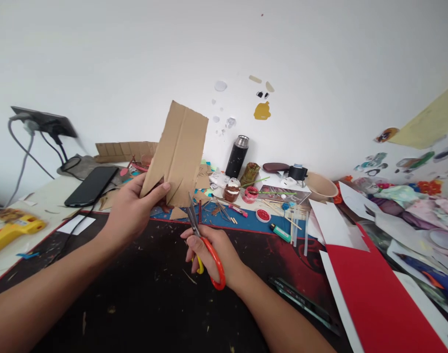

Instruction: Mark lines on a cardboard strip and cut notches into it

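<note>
My left hand grips a piece of brown cardboard by its lower left corner, thumb in front and fingers behind. The cardboard is held up at a tilt, with a crease along its length and a notch and a slit cut in the lower edge. My right hand is closed around scissors with an orange-red and a yellow handle loop. Their blades point up, near the cardboard's lower right corner; whether they touch it I cannot tell.
A black mat covers the desk. Behind it stand a black flask and small paint jars. A phone and a yellow glue gun lie left. A box cutter, green lighter and red sheet lie right.
</note>
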The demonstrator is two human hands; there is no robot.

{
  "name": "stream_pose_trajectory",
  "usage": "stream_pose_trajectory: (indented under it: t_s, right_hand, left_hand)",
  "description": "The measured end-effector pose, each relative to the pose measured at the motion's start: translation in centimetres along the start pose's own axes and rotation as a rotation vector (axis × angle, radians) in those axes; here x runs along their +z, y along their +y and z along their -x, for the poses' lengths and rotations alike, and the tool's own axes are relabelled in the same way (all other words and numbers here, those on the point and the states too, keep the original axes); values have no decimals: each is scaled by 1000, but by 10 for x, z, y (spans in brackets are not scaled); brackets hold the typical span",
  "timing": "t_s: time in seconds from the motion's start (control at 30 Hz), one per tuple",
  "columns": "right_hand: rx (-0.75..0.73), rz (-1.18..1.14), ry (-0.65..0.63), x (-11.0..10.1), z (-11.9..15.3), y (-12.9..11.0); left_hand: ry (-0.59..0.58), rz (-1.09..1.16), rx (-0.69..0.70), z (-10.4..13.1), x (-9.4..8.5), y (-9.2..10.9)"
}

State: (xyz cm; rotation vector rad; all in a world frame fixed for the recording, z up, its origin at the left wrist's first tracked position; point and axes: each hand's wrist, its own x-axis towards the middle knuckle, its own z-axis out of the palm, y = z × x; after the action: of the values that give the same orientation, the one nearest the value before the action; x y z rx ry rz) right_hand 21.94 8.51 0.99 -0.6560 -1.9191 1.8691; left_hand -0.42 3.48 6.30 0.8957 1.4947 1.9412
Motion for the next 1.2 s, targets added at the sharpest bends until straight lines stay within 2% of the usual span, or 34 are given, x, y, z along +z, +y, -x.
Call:
stream_pose_trajectory:
  t_s: [1.2]
  right_hand:
    - [-20,35,17,-1,0,-6]
  left_hand:
    - [-29,18,-6,6,5,4]
